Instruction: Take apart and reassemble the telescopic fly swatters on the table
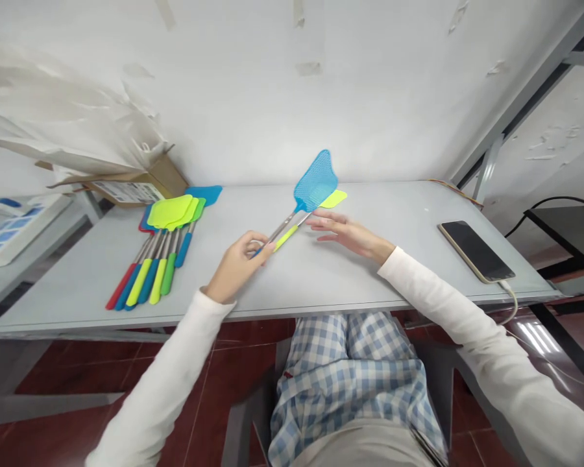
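Note:
My left hand [246, 256] is closed around the blue handle of a fly swatter, and its blue mesh head [317, 181] is raised, pointing away from me. Beneath it a yellow-green fly swatter [286, 238] lies on the table, its head partly hidden behind the blue one. My right hand [343, 233] hovers just right of the two shafts, fingers stretched out and holding nothing; whether a fingertip touches a shaft I cannot tell. To the left, a fanned pile of several fly swatters [168, 217] rests with red, blue, green and yellow-green handles towards me.
A smartphone [477, 250] with a white cable lies at the right of the grey table [384, 285]. Behind the pile stands an opened cardboard box [168, 175] against the white wall. A white tray with blue compartments [10, 230] is at the far left.

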Available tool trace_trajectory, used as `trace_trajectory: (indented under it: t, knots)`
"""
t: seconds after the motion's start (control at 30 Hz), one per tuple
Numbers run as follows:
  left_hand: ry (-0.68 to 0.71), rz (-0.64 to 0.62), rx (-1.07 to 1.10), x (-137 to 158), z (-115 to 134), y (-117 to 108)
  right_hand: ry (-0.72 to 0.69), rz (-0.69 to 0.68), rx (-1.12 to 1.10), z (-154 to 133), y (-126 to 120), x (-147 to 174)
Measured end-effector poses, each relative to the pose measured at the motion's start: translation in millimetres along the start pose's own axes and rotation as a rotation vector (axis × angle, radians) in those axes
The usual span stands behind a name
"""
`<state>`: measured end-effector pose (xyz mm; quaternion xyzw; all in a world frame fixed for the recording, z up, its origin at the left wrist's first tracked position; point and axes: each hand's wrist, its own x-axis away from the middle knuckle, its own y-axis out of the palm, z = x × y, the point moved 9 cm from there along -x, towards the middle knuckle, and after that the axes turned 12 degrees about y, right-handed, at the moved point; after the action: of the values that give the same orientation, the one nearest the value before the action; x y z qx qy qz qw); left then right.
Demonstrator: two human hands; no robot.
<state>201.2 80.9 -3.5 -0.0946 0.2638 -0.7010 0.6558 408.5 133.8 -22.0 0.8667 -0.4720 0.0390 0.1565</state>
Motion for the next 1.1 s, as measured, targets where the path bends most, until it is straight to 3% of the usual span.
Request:
trace_trajectory:
  t: [0.17,0.27,0.43,0.53,0.73,0.87,0.97,1.1]
  knots:
    - [-0.102,0.148,-0.216,16.2,-47.0,-73.1,0.112,-0.009,0.002,32.7,-13.7,0.2]
    - [-0.169,0.232,-0.396,13.2,-68.4,-98.9,0.116,0.005,0.000,35.0,-17.5,-1.6]
    - [-0.126,0.293,-0.742,-11.7,-83.7,-97.4,0.128,0.046,-0.043,34.2,-21.5,-0.5]
    - [-0.142,0.291,-0.833,-20.8,-96.4,-92.4,0.143,0.065,-0.059,36.1,-24.3,1.2]
    - [-0.182,0.205,-0.968,-19.4,-104.0,-112.4,0.163,0.053,-0.060,38.0,-24.6,0.4]
    - [-0.277,0.034,-1.102,-21.2,-112.0,-123.4,0.176,0.063,-0.058,39.1,-25.0,0.1]
    - [-0.266,-0.048,-1.182,-28.6,-112.0,-124.2,0.177,0.062,-0.051,39.5,-24.8,0.4]
    - [-0.275,-0.057,-1.071,-34.5,-107.6,-122.2,0.177,0.070,-0.044,39.9,-25.5,0.9]
